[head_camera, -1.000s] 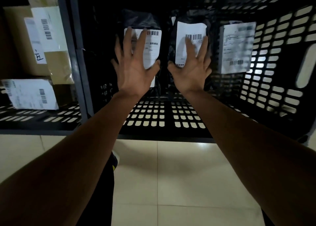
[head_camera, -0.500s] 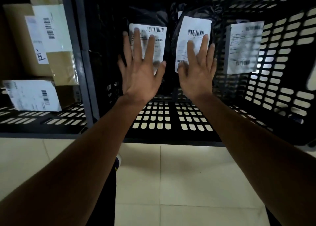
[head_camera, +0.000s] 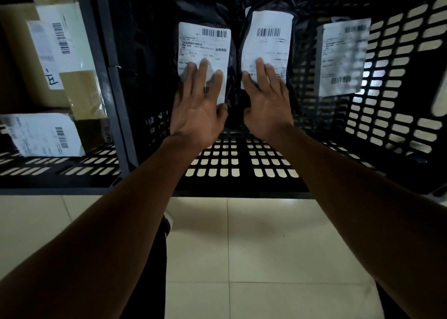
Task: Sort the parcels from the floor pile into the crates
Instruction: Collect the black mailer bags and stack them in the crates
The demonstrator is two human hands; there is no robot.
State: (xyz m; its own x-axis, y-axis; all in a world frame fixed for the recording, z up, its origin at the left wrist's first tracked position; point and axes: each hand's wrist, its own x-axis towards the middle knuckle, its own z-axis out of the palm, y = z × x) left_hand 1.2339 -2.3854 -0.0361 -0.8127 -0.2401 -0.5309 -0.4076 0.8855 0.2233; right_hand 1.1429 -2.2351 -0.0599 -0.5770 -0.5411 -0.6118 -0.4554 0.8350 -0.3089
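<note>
A: Now, nearest first: left hand (head_camera: 197, 110) and right hand (head_camera: 267, 106), each grip spread flat, clamped on nothing?

B: Yes. Fingers lie over two black parcels (head_camera: 205, 60) (head_camera: 266, 45) in the black crate (head_camera: 399, 106); long axes run away from the wrists.

We see two bare forearms, with no sleeves, watch, rings or gloves on them. The left hand (head_camera: 197, 112) and the right hand (head_camera: 267, 106) are bare too, their fingernails short and plain. Below the left forearm we make out dark trousers (head_camera: 154, 270) and the pale toe of a shoe (head_camera: 168, 218); its details are too dim to tell.
</note>
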